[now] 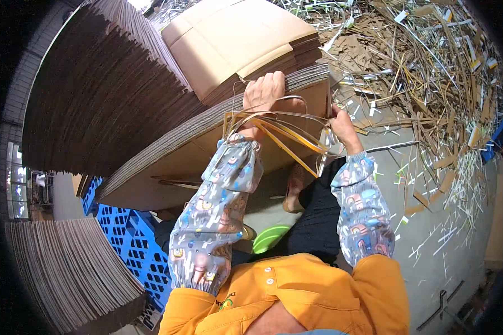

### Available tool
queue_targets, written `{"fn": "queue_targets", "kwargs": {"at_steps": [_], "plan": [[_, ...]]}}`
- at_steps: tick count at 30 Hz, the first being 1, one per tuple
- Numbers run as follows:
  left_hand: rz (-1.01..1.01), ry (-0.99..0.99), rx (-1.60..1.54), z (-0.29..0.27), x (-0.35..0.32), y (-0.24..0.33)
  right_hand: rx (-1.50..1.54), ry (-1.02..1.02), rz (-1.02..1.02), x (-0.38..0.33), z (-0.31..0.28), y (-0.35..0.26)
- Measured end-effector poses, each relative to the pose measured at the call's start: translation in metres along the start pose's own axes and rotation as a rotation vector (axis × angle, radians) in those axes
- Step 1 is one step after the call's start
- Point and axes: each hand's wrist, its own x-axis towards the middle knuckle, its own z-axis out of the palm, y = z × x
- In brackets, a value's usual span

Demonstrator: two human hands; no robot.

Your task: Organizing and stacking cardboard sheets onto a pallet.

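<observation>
My left hand (264,91) lies over the top edge of a thick bundle of flat brown cardboard sheets (207,131), fingers curled on it. Several yellow and white strapping bands (288,134) hang looped around that wrist and run across the front of the bundle. My right hand (342,127) grips the bundle's right corner, where the bands end. Both forearms wear grey patterned sleeve covers, and the bundle is tilted up toward me.
Tall stacks of cardboard sheets (100,84) stand to the left, another stack (67,268) at lower left. Folded flat boxes (235,39) lie behind the bundle. A blue plastic pallet (128,240) lies below. Cardboard offcuts and strips (430,72) litter the grey floor at right.
</observation>
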Motion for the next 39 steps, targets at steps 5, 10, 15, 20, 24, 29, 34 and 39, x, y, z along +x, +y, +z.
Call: {"fn": "queue_targets", "kwargs": {"at_steps": [5,10,15,20,24,29,34,39], "plan": [[-0.010,0.042,0.066,-0.024,-0.002,-0.014,0.345,-0.090,-0.038,-0.031,0.002,-0.044],[-0.058,-0.099,-0.069,-0.014,0.002,-0.001,0.433,-0.117,-0.082,-0.122,-0.028,-0.130],[-0.083,-0.146,-0.008,-0.018,-0.005,0.005,0.085,-0.411,0.056,-0.087,-0.055,-0.112],[-0.059,-0.152,-0.093,-0.006,0.002,0.021,-0.012,0.111,-0.307,-0.031,-0.078,-0.107],[-0.126,-0.160,-0.012,-0.027,-0.013,0.011,-0.091,-0.276,-0.097,0.014,-0.037,-0.143],[-0.077,-0.107,-0.056,-0.021,-0.009,0.028,-0.116,-0.038,-0.398,0.026,-0.040,-0.120],[-0.133,-0.145,-0.056,-0.026,-0.013,0.022,-0.131,-0.080,-0.316,0.019,-0.036,-0.139],[-0.110,-0.106,-0.120,-0.026,-0.011,0.024,-0.185,0.040,-0.332,-0.011,-0.035,-0.146]]}}
